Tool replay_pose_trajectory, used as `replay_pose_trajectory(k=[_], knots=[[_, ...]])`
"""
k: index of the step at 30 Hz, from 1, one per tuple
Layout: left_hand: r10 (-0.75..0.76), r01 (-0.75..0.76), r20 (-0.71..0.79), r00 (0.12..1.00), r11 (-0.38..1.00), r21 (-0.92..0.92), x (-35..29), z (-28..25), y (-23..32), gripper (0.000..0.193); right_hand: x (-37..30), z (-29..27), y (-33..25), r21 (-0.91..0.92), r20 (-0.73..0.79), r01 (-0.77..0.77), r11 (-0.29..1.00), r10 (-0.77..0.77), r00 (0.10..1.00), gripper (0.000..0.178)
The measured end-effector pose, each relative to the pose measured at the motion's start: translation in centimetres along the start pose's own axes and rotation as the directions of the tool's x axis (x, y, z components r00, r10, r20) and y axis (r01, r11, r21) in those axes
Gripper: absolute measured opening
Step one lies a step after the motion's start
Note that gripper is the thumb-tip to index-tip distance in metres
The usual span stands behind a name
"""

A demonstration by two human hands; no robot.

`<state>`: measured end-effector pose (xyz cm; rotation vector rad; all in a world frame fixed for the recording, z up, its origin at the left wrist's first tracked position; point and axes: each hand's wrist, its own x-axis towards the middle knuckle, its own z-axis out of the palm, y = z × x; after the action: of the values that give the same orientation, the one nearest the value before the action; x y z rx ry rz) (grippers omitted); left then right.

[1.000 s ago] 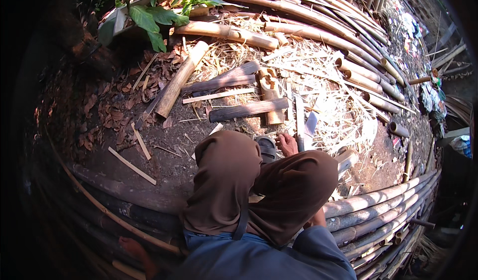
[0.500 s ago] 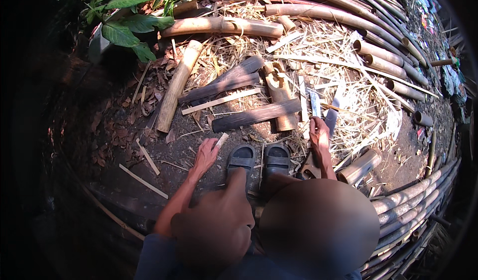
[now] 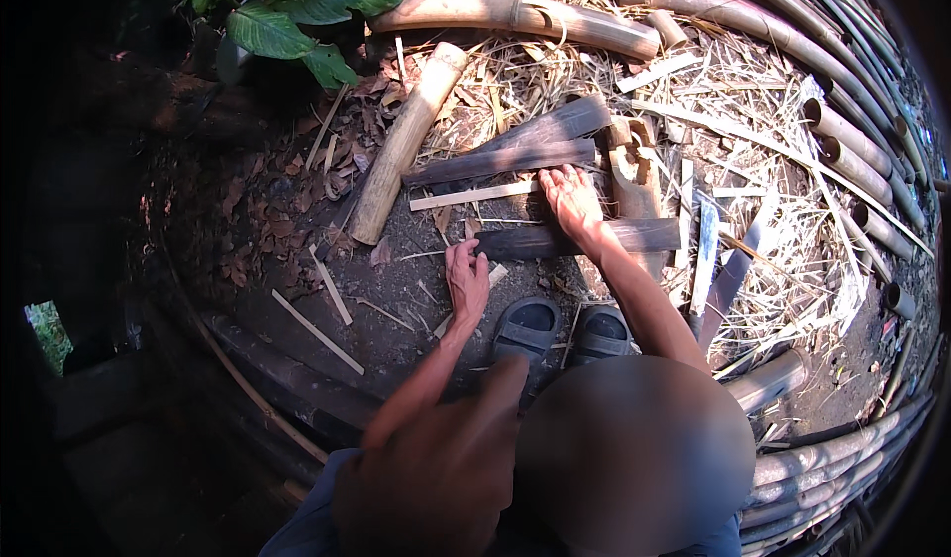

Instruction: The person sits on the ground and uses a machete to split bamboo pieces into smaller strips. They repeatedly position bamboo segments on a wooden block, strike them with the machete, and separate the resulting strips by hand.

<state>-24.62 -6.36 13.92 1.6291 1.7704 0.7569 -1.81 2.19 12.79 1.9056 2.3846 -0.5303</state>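
My right hand (image 3: pixel 573 203) reaches over the bamboo pieces, its fingers closed around the right end of a thin pale bamboo strip (image 3: pixel 471 197) on the ground. That end is hidden under the fingers. My left hand (image 3: pixel 468 285) is at the left tip of a dark split bamboo piece (image 3: pixel 584 240), its loosely bent fingers apart. A short pale strip (image 3: pixel 497 276) shows beside and below that hand. Two more dark split pieces (image 3: pixel 515 164) lie beyond the pale strip. The far dark piece's right end nears a notched bamboo section (image 3: pixel 635 186), which the near dark piece crosses.
A machete-like blade (image 3: pixel 705 250) and a saw blade (image 3: pixel 745 265) lie right of my right arm. My sandals (image 3: pixel 527 327) are just in front of me. Bamboo poles (image 3: pixel 406 146) lie left and far; stacked poles (image 3: pixel 842 458) curve at right. Shavings (image 3: pixel 783 290) cover the ground.
My right hand has left the area by the blades and moved left onto the pale strip. My left hand has moved forward to the dark piece's tip. The view has shifted left.
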Motion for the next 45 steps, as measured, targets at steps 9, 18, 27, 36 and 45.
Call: replay_pose_trajectory(k=[9,18,27,36,45], knots=[[-0.156,0.153,-0.055,0.986,0.987,-0.05,-0.1,0.1,-2.6,0.03,-6.0,-2.6,5.7,0.009,-0.24,0.079,0.997,-0.075,0.968,0.043],[-0.229,0.203,-0.143,0.963,0.964,-0.174,-1.1,2.8,-4.1,0.03,-14.3,-8.0,3.5,0.02,-0.083,-0.09,0.996,0.092,0.992,0.04],[-0.314,0.261,-0.19,0.93,0.93,-0.257,-0.1,2.9,-4.5,0.032,-12.4,-7.3,1.3,0.024,0.038,-0.103,0.994,0.102,0.994,0.035],[-0.269,0.236,-0.207,0.941,0.957,-0.171,0.5,3.2,-4.6,0.027,-13.7,-6.7,4.4,-0.168,-0.177,0.069,0.983,-0.099,0.979,0.042],[-0.267,0.239,-0.209,0.941,0.959,-0.149,0.7,4.5,-3.7,0.027,-23.5,-5.1,15.8,0.398,-0.242,-0.361,0.843,0.476,0.845,0.033]])
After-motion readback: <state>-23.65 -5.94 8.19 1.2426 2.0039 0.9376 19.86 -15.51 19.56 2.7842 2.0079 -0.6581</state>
